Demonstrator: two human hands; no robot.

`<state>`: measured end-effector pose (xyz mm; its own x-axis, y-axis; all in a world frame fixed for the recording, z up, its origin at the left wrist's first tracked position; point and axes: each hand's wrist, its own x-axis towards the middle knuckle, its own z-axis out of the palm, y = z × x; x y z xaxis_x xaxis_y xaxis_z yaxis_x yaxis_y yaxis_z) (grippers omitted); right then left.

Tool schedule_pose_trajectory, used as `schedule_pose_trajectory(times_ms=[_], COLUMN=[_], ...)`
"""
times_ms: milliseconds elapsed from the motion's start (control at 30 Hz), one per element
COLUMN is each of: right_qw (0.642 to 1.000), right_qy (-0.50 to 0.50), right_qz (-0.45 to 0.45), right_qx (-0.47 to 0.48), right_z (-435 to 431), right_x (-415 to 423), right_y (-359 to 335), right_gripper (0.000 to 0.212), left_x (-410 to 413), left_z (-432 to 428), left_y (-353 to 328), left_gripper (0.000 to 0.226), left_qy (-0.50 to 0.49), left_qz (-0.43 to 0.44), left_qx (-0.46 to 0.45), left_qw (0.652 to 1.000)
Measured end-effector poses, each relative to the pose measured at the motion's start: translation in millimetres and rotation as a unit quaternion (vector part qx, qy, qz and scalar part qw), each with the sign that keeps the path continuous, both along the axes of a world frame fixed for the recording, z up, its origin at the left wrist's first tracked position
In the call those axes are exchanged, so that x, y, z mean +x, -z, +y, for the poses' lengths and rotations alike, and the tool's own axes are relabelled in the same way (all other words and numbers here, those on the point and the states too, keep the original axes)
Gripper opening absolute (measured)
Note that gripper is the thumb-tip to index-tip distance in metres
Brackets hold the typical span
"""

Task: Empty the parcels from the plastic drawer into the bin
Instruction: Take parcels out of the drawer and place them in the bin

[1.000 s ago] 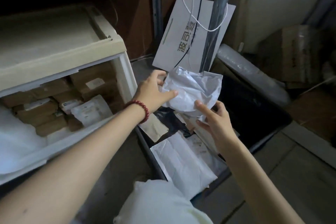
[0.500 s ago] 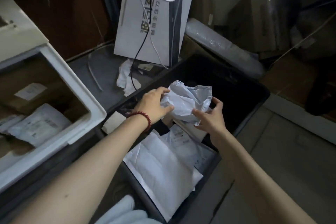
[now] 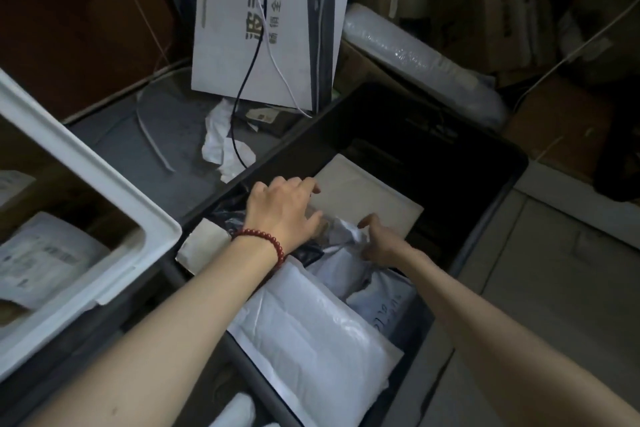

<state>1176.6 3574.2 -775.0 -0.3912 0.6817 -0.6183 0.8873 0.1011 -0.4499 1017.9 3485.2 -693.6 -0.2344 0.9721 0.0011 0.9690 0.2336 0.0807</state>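
Both of my hands are down inside the black bin [image 3: 491, 191]. My left hand [image 3: 284, 208], with a red bead bracelet at the wrist, curls over the left end of a crumpled white parcel [image 3: 344, 236]. My right hand [image 3: 377, 243] pinches the parcel's right side. The parcel lies low in the bin, against a flat beige envelope [image 3: 370, 191] and above a white padded mailer [image 3: 311, 333]. The white plastic drawer [image 3: 90, 166] stands open at the left, with a labelled parcel [image 3: 41, 253] and brown boxes inside.
A white printed carton [image 3: 277, 21] leans behind the bin, with black and white cables hanging in front of it. Crumpled paper [image 3: 221, 142] lies on the grey surface between drawer and bin. A bubble-wrapped roll [image 3: 415, 59] and cardboard boxes crowd the back right.
Both hands have carried the crumpled white parcel from above the bin down into it. The view has swung right, away from the drawer.
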Motion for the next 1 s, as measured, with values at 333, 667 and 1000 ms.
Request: schedule_pose_trajectory(times_ms=[333, 667, 1000], right_qw=[0.992, 0.926, 0.858], right_qy=[-0.08, -0.165, -0.281], right_qz=[-0.09, 0.001, 0.152], right_qx=[0.043, 0.339, 0.401], right_z=[-6, -37, -125], right_x=[-30, -11, -59], right_y=[55, -39, -148], right_gripper=[0.057, 0.06, 0.044], left_x=[-19, -6, -10], left_z=[-41, -81, -177], left_y=[4, -29, -85], left_gripper=[0.037, 0.037, 0.037], left_qy=[-0.036, -0.106, -0.234], left_qz=[-0.009, 0.011, 0.041], left_qx=[0.065, 0.05, 0.077], left_qw=[0.997, 0.993, 0.968])
